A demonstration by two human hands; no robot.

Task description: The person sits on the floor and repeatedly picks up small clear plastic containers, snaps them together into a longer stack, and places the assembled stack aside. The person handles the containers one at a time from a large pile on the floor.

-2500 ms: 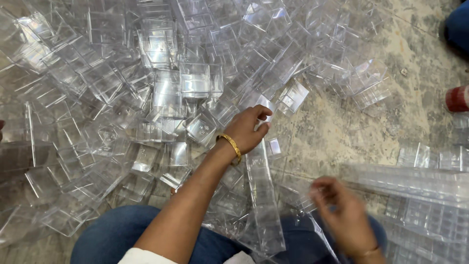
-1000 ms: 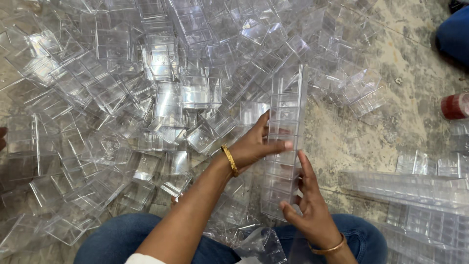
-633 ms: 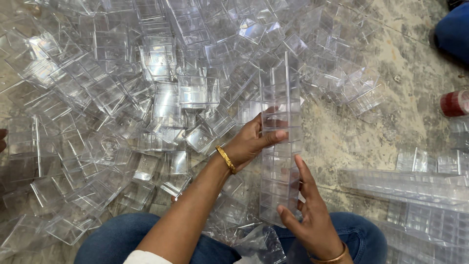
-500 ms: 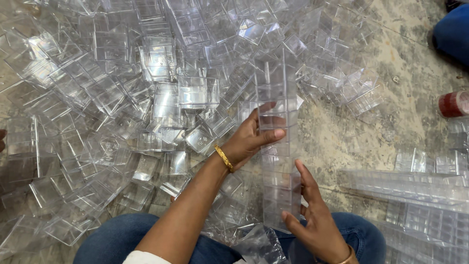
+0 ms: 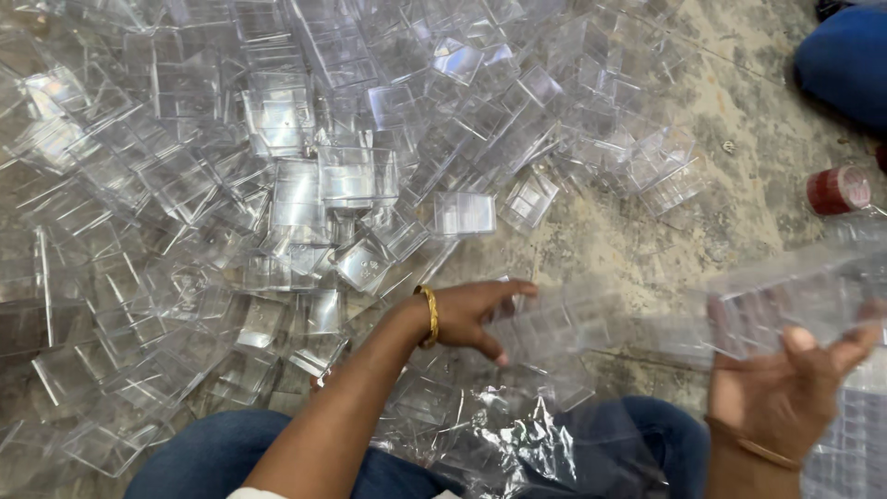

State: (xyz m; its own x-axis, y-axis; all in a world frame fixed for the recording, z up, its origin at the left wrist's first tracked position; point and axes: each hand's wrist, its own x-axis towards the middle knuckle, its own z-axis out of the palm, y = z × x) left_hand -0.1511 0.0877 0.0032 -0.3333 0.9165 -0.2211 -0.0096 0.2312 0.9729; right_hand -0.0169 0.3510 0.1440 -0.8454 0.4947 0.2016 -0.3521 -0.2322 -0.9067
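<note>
My right hand (image 5: 785,393) holds a long stack of clear plastic boxes (image 5: 785,305), nested end to end into one column. The column lies roughly level and is motion-blurred; its far end reaches toward 9 o'clock of that hand and its near end runs off toward 3 o'clock. The palm is turned up beneath it, fingers curled around the underside. I judge this a cradling hold, not a firm clamp.

My left hand (image 5: 476,314) is open, fingers spread, palm down. It sits low over the loose plastic wrap (image 5: 499,434) on my lap, close to the column's blurred end. Whether it touches that end I cannot tell.

Handling, by my judgement: the boxes are thin-walled, rigid and light. The surfaces look smooth and likely slippery. A nested column may sag or come apart in the middle if held at one point only. The better hold is one hand at each end, pressing inward. Hard squeezing on the walls risks cracking.

The pile of loose clear boxes (image 5: 305,185) lies on the floor (image 5: 739,120) from 10 to 12 o'clock of my left hand, well apart from the right.
</note>
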